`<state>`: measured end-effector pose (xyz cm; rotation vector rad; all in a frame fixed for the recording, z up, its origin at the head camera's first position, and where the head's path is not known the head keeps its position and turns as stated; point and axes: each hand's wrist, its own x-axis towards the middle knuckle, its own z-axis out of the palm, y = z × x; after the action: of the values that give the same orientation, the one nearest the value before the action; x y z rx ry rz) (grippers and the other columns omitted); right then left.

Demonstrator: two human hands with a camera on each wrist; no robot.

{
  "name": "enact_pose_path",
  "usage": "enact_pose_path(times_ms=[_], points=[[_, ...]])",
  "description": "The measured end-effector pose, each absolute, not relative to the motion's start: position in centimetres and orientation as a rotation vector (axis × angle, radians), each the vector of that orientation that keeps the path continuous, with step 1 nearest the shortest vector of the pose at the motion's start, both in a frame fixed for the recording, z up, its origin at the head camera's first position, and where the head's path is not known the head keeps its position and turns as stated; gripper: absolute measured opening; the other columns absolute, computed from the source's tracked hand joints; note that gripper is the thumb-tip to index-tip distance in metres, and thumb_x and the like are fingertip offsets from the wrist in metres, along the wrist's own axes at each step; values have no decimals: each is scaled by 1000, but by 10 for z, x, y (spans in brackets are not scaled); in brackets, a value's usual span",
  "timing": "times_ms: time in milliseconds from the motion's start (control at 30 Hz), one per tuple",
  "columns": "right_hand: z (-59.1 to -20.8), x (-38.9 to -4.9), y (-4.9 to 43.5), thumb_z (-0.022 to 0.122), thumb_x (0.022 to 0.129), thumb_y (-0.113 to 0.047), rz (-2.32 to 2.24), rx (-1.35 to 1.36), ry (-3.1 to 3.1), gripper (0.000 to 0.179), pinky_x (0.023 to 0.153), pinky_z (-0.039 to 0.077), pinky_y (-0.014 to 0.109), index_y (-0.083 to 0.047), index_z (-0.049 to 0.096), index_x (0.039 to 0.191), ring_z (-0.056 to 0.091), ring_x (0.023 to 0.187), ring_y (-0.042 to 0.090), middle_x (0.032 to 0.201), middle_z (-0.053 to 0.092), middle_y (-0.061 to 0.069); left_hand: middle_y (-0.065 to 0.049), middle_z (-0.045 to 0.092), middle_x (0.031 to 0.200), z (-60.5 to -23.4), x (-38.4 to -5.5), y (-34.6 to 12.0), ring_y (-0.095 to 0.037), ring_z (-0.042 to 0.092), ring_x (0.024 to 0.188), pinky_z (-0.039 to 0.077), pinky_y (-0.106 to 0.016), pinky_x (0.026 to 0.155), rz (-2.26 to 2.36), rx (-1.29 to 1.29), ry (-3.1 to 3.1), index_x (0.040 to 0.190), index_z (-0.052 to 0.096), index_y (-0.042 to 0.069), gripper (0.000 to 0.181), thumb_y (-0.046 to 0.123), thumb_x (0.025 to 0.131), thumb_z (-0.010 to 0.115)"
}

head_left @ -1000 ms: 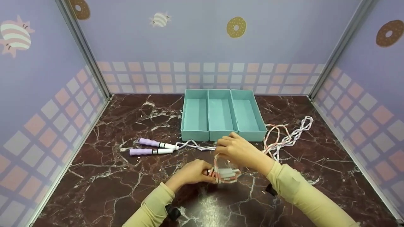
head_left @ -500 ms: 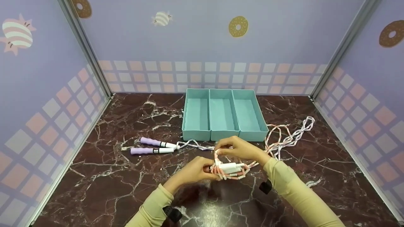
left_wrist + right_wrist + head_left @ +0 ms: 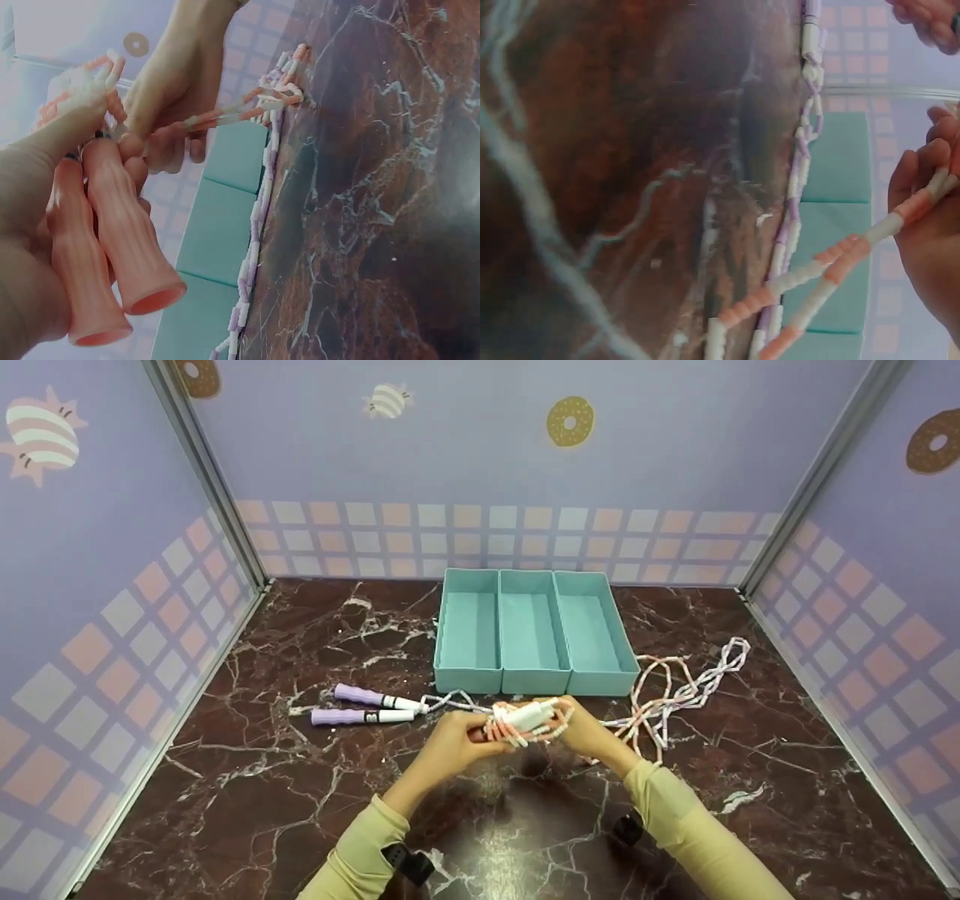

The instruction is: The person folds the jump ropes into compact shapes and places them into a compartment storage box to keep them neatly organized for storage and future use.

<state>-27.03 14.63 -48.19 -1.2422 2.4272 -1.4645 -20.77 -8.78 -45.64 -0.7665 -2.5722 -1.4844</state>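
My left hand (image 3: 450, 746) grips a pink-and-white beaded jump rope (image 3: 529, 721) by its two handles. In the left wrist view the coral grips (image 3: 135, 225) lie side by side against the palm, their flared ends toward the camera. Rope is wound round the white upper ends of the handles. My right hand (image 3: 589, 733) holds the rope close to the bundle; in the right wrist view its fingers are curled round two beaded strands (image 3: 847, 259). From there the strands run down toward the tabletop. Part of the right hand is hidden behind the bundle in the head view.
A second jump rope, with purple-and-white handles (image 3: 362, 718), lies to the left. Its lilac beaded cord (image 3: 720, 664) stretches to the right, tangled with the pink strands. Three joined teal trays (image 3: 536, 682) stand behind my hands. Patterned walls (image 3: 480, 450) surround the dark marbled table (image 3: 300, 802).
Both hands have lifted the bundle up and away from me, toward the trays. The right hand has moved from above the bundle to its right side, and more rope lies round the handles.
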Motion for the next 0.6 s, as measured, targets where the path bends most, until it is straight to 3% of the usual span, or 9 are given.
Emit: enact_pose_path(times_ms=[100,233,333,533,600], points=[[-488,-265,145,58,96,-2,-1432,-1159,2499,14,65,48,14,10,65,100,52,71,-9,84,67,24,-11,72,81,-455,-211,-90,1,48,59,43,-14,53,-1542,-627,-2549,93,75,2,28,25,79,80],[-492,-256,142,57,99,-13,-1293,-1278,2670,16,60,47,20,-5,67,89,49,65,0,70,62,6,-4,65,70,-456,-217,-94,0,41,55,36,-14,50,-1541,-448,-2461,96,75,2,29,23,78,82],[-490,-247,139,57,99,-15,-1178,-1338,2818,15,62,47,23,-11,64,86,49,65,3,68,58,-2,0,59,67,-458,-220,-96,-1,39,55,32,-15,50,-1508,-377,-2425,95,76,3,27,23,77,82],[-488,-231,130,56,101,-20,-925,-1367,2995,12,62,46,25,-13,65,97,51,64,4,66,57,-7,-7,70,76,-463,-222,-94,-5,49,60,39,-16,54,-1608,-214,-2356,95,76,3,26,23,79,82],[-489,-227,128,57,100,-19,-878,-1366,3036,10,61,46,24,-14,65,99,51,62,4,66,57,-8,-6,68,72,-463,-222,-93,-3,49,57,39,-16,51,-1668,-155,-2333,93,76,3,25,22,79,83]])
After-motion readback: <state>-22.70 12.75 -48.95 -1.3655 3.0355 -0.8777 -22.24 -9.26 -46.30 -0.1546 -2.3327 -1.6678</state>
